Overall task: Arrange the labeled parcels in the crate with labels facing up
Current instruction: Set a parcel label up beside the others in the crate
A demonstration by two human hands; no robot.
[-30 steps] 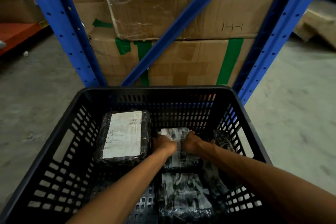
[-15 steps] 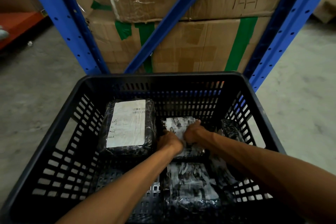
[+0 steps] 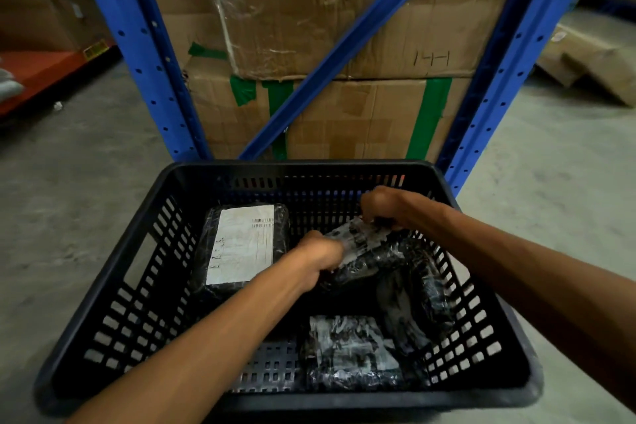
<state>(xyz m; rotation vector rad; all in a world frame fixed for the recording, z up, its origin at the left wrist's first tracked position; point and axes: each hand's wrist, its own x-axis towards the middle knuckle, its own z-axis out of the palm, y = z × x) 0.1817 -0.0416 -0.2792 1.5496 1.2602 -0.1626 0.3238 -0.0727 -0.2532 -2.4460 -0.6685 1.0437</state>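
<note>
Parcels sit in the black crate (image 3: 165, 203); the middle parcel (image 3: 364, 244) is lifted at a tilt, left hand (image 3: 318, 260) and right hand (image 3: 382, 205) each closed in a tight grip on an end, probably turning its label up like the far-left parcel (image 3: 241, 244).

Both forearms are bare from the lower frame edge to the wrists, with no sleeve showing. The left hand (image 3: 318, 256) and right hand (image 3: 382, 205) wear no gloves. Neither wrist carries a watch or band. The fingers are blurred.
</note>
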